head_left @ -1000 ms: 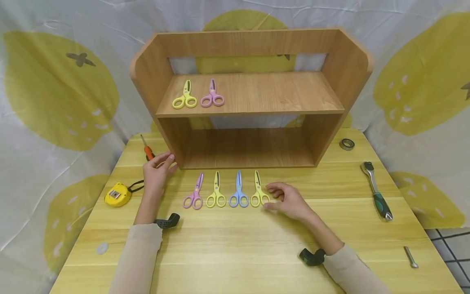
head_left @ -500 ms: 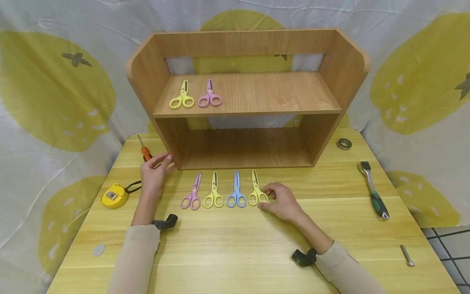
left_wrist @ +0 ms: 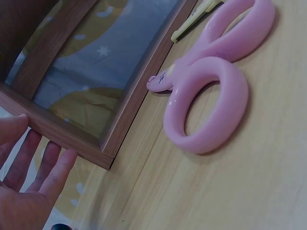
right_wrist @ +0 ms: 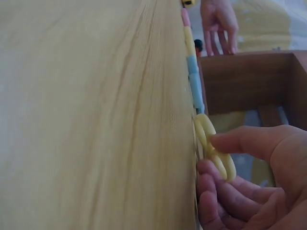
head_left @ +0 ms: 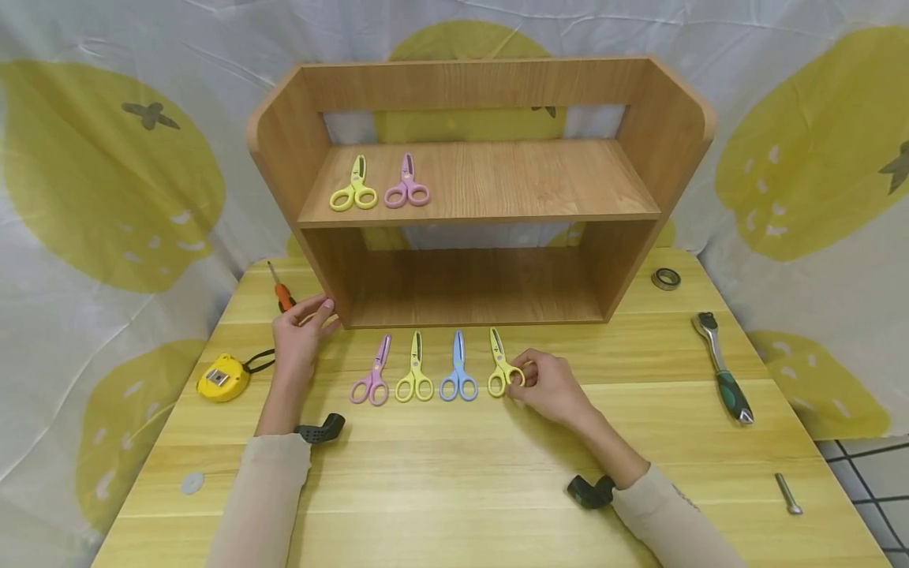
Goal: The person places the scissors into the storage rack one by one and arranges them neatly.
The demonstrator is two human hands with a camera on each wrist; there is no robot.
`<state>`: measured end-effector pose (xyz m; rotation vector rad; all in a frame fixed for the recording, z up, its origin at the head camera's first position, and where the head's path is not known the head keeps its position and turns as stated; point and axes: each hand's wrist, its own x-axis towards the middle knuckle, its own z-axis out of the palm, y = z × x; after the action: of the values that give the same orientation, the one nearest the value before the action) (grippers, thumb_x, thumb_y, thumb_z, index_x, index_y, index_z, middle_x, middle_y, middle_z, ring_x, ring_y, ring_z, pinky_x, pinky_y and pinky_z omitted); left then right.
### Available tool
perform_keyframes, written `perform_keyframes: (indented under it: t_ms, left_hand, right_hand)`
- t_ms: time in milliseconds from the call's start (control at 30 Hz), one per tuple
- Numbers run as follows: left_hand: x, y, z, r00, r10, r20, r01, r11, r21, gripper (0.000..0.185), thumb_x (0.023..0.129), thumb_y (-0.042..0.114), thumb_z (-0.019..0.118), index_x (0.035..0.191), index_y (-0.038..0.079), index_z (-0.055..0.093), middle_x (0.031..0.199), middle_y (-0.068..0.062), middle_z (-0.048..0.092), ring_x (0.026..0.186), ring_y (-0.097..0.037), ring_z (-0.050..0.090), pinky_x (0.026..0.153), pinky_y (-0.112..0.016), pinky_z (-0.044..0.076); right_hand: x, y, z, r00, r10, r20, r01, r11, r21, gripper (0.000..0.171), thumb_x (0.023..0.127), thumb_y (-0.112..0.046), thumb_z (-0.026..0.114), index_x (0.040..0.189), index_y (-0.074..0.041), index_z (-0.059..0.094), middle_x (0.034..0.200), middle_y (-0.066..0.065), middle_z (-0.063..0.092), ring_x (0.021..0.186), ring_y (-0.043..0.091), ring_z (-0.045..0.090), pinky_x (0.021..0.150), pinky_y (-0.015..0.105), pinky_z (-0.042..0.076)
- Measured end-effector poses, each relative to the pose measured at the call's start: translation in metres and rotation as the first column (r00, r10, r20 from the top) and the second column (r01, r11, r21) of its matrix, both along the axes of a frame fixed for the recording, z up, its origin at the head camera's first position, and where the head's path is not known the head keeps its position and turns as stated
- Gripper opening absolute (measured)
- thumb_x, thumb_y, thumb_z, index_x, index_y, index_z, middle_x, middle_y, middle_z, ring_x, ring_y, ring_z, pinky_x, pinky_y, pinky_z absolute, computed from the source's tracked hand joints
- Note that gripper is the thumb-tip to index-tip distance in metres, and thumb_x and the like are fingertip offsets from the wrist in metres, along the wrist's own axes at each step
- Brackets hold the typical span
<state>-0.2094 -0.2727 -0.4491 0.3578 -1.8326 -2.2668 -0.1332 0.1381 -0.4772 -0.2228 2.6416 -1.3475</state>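
From the head camera, the right hand (head_left: 550, 386) is down on the desk (head_left: 454, 473), thumb and fingers curled in a pinching grip on the handle loops of the yellow scissors (head_left: 502, 366), the rightmost pair in a row of four. That pair lies flat on the desk just in front of the wooden shelf unit (head_left: 476, 189), blades pointing toward it. Beside it to the left sit the blue scissors (head_left: 458, 369), another yellow pair (head_left: 415, 371) and the pink scissors (head_left: 372, 374). The left hand (head_left: 298, 335) rests at the shelf unit's front left corner, fingers straight, fingertips touching the wood, gripping nothing. Up on the upper shelf lie two more pairs, one yellow (head_left: 355, 187), one pink (head_left: 407, 184). Off to the left, an orange screwdriver (head_left: 281, 288) and a yellow tape measure (head_left: 222, 377); to the right, a ratchet wrench (head_left: 724, 369), a metal ring (head_left: 666, 278) and a bolt (head_left: 788, 494).

Left wrist view: the open fingers (left_wrist: 29, 167) lie against the shelf unit's bottom edge (left_wrist: 72, 139), and the pink scissors (left_wrist: 211, 96) loom close on the desk.

Right wrist view: thumb above, fingers (right_wrist: 216, 191) below, closed on the yellow loop (right_wrist: 216, 148), with the row running away toward the left hand (right_wrist: 218, 21).
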Motion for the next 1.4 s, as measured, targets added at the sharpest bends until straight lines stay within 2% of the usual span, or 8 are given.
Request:
perform_keyframes:
  t_ms: [133,333,600,700,867,1067,1200,1400]
  left_hand:
    - [0.001,0.001,0.0,1.0,-0.003,0.003,0.003,1.0,-0.002,0.027,0.093,0.002,0.075,0.118,-0.006,0.072,0.109,-0.006,0.068,0.097,-0.018,0.073,0.096,-0.046,0.058]
    - [0.001,0.001,0.001,1.0,-0.002,-0.001,0.002,1.0,-0.005,0.029,0.093,0.001,0.075,0.12,-0.008,0.071,0.109,-0.006,0.067,0.097,-0.018,0.073,0.098,-0.048,0.057]
    - [0.002,0.001,0.001,1.0,0.0,0.014,0.0,1.0,-0.024,0.03,0.093,0.003,0.075,0.121,-0.007,0.071,0.109,-0.005,0.067,0.098,-0.018,0.073,0.096,-0.046,0.058]
    - [0.003,0.002,0.003,1.0,0.0,0.017,0.0,1.0,-0.019,0.03,0.093,0.003,0.075,0.121,-0.007,0.071,0.109,-0.005,0.067,0.098,-0.018,0.073,0.097,-0.046,0.058]
    - [0.002,0.001,0.002,1.0,-0.001,0.021,0.001,1.0,-0.02,0.031,0.093,0.003,0.075,0.122,-0.007,0.07,0.11,-0.006,0.067,0.098,-0.018,0.073,0.098,-0.046,0.058]
    - [-0.004,-0.002,-0.008,1.0,0.007,0.014,-0.007,1.0,-0.011,0.032,0.092,0.005,0.076,0.122,-0.006,0.071,0.11,-0.005,0.067,0.097,-0.017,0.073,0.097,-0.045,0.059]
    - [-0.006,-0.003,-0.013,1.0,0.016,0.004,-0.016,1.0,-0.013,0.032,0.092,0.007,0.077,0.122,-0.004,0.071,0.111,-0.005,0.066,0.097,-0.016,0.072,0.095,-0.043,0.061]
    - [-0.006,-0.002,-0.014,1.0,0.023,-0.012,-0.023,0.999,-0.038,0.033,0.092,0.008,0.077,0.122,-0.005,0.071,0.111,-0.005,0.065,0.098,-0.017,0.072,0.093,-0.042,0.061]
  right_hand:
    - [0.001,0.002,0.002,0.999,0.003,0.038,-0.002,0.999,-0.038,0.038,0.083,-0.013,0.083,0.119,-0.006,0.069,0.078,-0.003,0.075,0.069,0.011,0.068,0.057,0.021,0.054]
    - [0.002,0.005,0.007,0.998,-0.021,0.051,0.026,0.996,-0.087,0.037,0.083,-0.01,0.082,0.118,-0.007,0.07,0.081,0.001,0.075,0.07,0.013,0.067,0.055,0.022,0.054]
    - [0.008,0.012,0.021,0.999,-0.029,0.028,0.032,0.992,-0.121,0.038,0.084,-0.012,0.084,0.12,-0.008,0.071,0.082,0.001,0.076,0.076,0.016,0.07,0.065,0.025,0.061]
    - [0.012,0.014,0.031,1.0,-0.024,0.009,0.025,0.99,-0.139,0.04,0.085,-0.016,0.085,0.122,-0.008,0.07,0.083,0.002,0.076,0.077,0.017,0.07,0.07,0.025,0.062]
    - [0.019,0.016,0.055,1.0,-0.022,-0.017,0.018,0.982,-0.189,0.042,0.085,-0.018,0.086,0.122,-0.007,0.069,0.086,0.005,0.077,0.077,0.02,0.07,0.068,0.024,0.062]
    - [0.025,0.017,0.087,0.996,-0.025,-0.083,0.004,0.97,-0.243,0.042,0.084,-0.019,0.087,0.121,-0.008,0.07,0.084,0.005,0.077,0.075,0.02,0.068,0.066,0.023,0.059]
    - [0.024,0.018,0.107,0.987,-0.02,-0.157,-0.027,0.957,-0.288,0.037,0.085,-0.015,0.086,0.119,-0.01,0.071,0.084,0.004,0.077,0.074,0.019,0.068,0.064,0.023,0.059]
    - [0.016,0.016,0.138,0.963,-0.022,-0.269,-0.077,0.933,-0.35,0.035,0.086,-0.008,0.085,0.118,-0.006,0.072,0.084,0.0,0.076,0.072,0.017,0.066,0.062,0.021,0.06]
